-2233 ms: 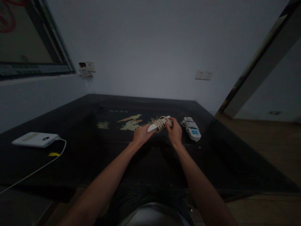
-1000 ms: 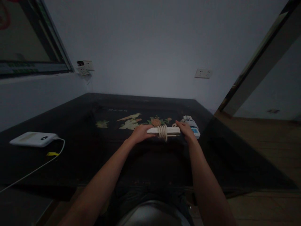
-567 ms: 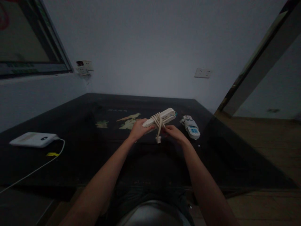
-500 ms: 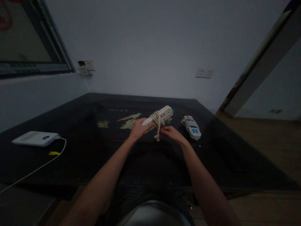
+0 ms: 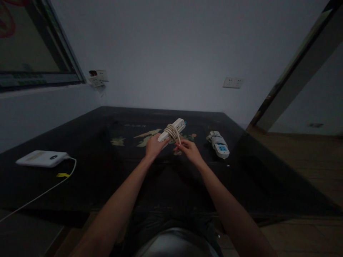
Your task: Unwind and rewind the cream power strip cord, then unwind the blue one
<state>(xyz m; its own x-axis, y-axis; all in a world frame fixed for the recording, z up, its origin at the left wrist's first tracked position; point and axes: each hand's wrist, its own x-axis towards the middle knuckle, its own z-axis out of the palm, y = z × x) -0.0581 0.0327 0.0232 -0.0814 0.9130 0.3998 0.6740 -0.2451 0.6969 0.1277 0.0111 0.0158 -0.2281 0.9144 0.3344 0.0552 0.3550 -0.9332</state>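
Note:
A white power strip is held tilted over the middle of the dark table, its far end pointing up and right. Around its middle its cord is wound in several turns. My left hand grips the near left end of the strip. With fingers pinched, my right hand holds the loose part of the cord just right of the windings. Below those fingers hangs a pale cord end, too dim to make out. To the right lies a second power strip with a blue panel, its cord wrapped round it.
On the left of the black table lies a white power bank with a white cable running off the front left edge. A yellow tag is beside the cable. Wall sockets are above the table's back edge.
The held power strip has shifted left and turned slightly steeper. My right hand has moved left with it and now pinches the loose cord, which hung free in front before.

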